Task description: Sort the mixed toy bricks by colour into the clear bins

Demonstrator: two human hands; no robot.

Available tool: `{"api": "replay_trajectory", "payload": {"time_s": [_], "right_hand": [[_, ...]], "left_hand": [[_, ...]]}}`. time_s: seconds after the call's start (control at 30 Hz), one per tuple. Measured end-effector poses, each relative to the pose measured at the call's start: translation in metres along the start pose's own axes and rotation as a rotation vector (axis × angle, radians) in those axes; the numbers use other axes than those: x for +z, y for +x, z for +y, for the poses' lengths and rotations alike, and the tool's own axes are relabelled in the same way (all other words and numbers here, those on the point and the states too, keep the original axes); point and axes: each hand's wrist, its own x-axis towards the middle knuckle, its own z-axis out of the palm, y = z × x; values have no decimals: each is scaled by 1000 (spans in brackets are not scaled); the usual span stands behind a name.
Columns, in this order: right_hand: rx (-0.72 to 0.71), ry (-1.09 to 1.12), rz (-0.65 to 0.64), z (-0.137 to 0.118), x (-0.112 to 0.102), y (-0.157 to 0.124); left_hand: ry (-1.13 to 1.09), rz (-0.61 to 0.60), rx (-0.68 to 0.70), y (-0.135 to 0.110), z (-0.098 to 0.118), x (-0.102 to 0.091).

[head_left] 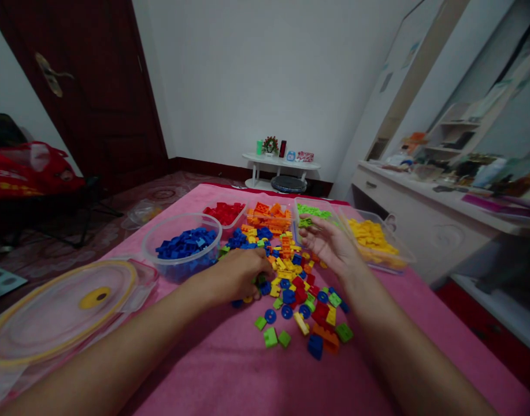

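Observation:
A heap of mixed coloured plastic bricks (297, 283) lies on the pink cloth (230, 370). My left hand (238, 276) rests knuckles-up at the heap's left edge, fingers curled down into the bricks; what they grip is hidden. My right hand (329, 242) is raised palm-up over the heap's far right side, and its fingertips pinch a green brick (305, 222) just in front of the clear tub of green bricks (314, 211).
Clear tubs stand behind the heap: blue bricks (184, 245), red bricks (225, 212), orange bricks (270, 216), yellow bricks (373, 238). A round lid with a yellow rim (52, 312) lies at the left. A white dresser (425, 214) stands right; a dark door (91, 86) is far left.

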Motion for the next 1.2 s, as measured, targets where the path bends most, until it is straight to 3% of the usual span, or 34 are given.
{"api": "replay_trajectory", "payload": {"time_s": [0.07,0.17,0.27,0.37,0.5,0.67,0.77,0.9,1.03,1.2], "right_hand": [[34,60,-41,1,0,1],[61,-90,-134,6,3,-3],[48,-455,-249,18,15,-10],[-65,-904,-380,33,32,-18],[-194,-1435,-401,43,50,-31],[-99,-1878,-462,26,59,-44],[-25,-1899,-467,15,59,-45],[-174,-1774,-406,22,57,-40],[-141,-1806,-487,36,64,-44],[-131,-1907,-537,36,77,-54]], "left_hand": [[91,-12,-25,-1,0,-1],[165,-69,-23,-2,1,-3],[189,-94,-50,-3,3,-8],[206,-119,-116,-4,4,-14],[253,-116,-147,-6,5,-18],[322,-138,-172,-7,7,-16],[327,-124,-180,-8,8,-14],[330,-133,-193,-6,10,-13],[341,-140,-226,-5,14,-15],[360,-96,-245,-4,14,-16]]}}
